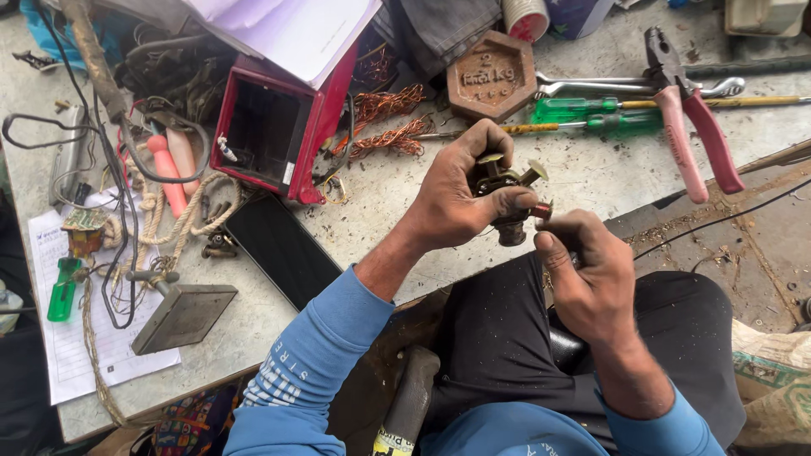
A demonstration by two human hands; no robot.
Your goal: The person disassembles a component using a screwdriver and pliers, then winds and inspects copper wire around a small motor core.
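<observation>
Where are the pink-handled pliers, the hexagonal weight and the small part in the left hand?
pink-handled pliers (686, 139), head view, on a handle.
hexagonal weight (492, 76), head view, top face.
small part (509, 179), head view, its metal body.

Single head-worn view, no second view to share scene. Looks steeply down from above person's own lap, facing forward over near edge of worktop. Close range: left hand and right hand fill centre of frame. Worktop spans upper and left part, lap lower centre, floor at right
</observation>
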